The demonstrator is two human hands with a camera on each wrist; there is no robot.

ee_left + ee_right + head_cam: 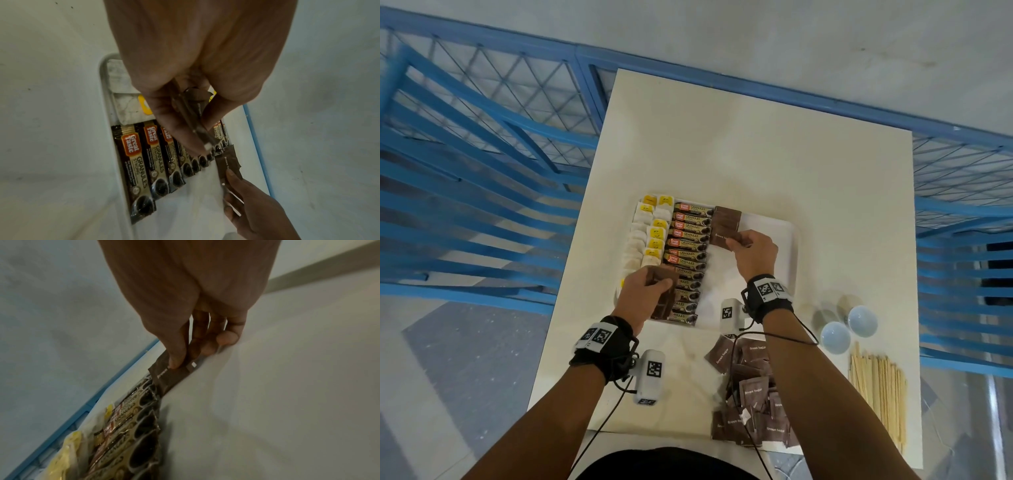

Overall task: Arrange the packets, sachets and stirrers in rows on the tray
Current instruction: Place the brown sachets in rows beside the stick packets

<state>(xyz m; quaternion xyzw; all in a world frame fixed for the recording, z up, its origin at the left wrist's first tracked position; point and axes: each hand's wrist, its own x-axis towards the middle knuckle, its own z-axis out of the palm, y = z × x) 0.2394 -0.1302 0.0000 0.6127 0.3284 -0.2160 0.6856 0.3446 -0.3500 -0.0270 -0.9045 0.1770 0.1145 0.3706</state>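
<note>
The right hand reaches over the white tray, palm down, thumb and fingers pinching one brown sugar sachet at the near end of a short row of brown sugar sachets at the tray's 12 o'clock; about three overlap there, though the exact count is hard to tell. The left hand hovers at the tray's 7 o'clock, thumb and fingers clamped on a small stack of brown sachets; how many it holds I cannot tell. Beside them runs a row of roughly a dozen coffee granule sticks, with two columns of tea bags at 9 o'clock. On the table, a loose pile of brown sugar sachets lies at 5 o'clock, a bundle of wooden stirrers at 4 o'clock, and two white bulbs just beyond them.
</note>
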